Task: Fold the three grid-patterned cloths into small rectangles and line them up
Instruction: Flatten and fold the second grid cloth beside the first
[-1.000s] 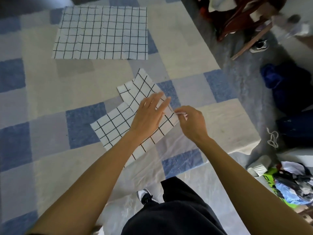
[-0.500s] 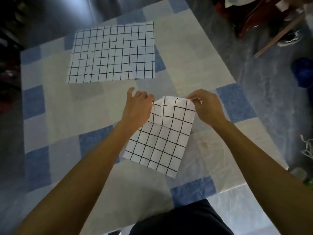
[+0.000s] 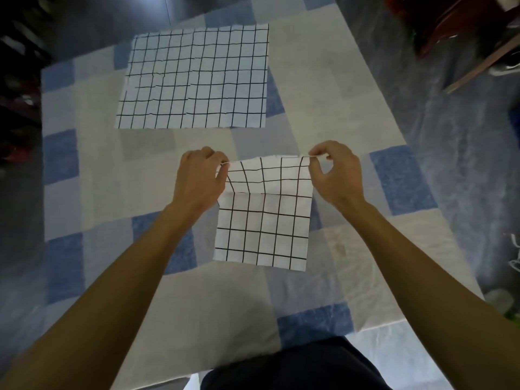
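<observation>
A folded white cloth with a black grid [image 3: 263,229] lies in the middle of the checked blue and cream blanket [image 3: 84,170]. Its far edge is lifted off the blanket. My left hand [image 3: 199,178] pinches the far left corner and my right hand [image 3: 334,173] pinches the far right corner. The near part of the cloth rests flat. A second, larger grid cloth [image 3: 194,78] lies spread flat farther away, apart from both hands. I see no third cloth.
The blanket's right edge runs diagonally beside a grey-blue floor [image 3: 455,130]. A dark red wooden chair [image 3: 455,26] stands at the top right. Dark clutter lies along the left edge. My dark trousers [image 3: 292,367] show at the bottom.
The cloth has turned from diagonal to square with me. My hands have moved apart to its far corners and lifted that edge. The view has shifted toward the larger cloth.
</observation>
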Motion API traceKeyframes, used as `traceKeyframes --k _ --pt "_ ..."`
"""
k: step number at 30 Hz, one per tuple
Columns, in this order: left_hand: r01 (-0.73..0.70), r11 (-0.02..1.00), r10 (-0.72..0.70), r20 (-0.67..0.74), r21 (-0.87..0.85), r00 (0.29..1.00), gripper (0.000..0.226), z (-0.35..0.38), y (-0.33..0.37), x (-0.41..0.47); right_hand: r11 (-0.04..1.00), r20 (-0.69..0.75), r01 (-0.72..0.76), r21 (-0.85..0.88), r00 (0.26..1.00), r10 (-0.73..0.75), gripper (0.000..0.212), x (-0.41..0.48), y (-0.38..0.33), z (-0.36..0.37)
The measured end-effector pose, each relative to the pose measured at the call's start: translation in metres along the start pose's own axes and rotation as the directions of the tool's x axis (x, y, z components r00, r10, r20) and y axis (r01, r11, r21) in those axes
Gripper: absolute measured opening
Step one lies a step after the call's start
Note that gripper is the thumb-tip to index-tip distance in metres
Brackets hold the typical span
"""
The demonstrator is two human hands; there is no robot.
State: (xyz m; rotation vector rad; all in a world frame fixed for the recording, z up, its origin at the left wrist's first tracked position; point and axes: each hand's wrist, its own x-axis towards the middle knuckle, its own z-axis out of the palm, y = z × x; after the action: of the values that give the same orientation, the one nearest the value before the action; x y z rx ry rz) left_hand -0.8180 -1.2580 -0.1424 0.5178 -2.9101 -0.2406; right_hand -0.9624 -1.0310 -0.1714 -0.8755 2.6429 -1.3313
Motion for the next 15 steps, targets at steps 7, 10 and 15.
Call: traceKeyframes --k 7,10,15 --pt "-0.058 0.995 0.062 0.042 -0.082 0.997 0.012 0.001 -0.002 -0.05 1.0 0.042 -0.011 -0.009 0.999 0.011 0.015 -0.064 -0.012 -0.002" --pt "-0.104 0.988 0.112 0.073 -0.115 0.991 0.019 0.004 -0.008 -0.077 0.998 0.039 -0.001 -0.061 0.999 0.003 0.01 -0.093 -0.017 -0.001" --pt "-0.138 0.982 0.148 0.069 -0.126 0.987 0.015 0.008 -0.008 -0.12 0.994 0.042 -0.007 -0.111 0.999 0.012 0.01 -0.143 -0.025 0.003"
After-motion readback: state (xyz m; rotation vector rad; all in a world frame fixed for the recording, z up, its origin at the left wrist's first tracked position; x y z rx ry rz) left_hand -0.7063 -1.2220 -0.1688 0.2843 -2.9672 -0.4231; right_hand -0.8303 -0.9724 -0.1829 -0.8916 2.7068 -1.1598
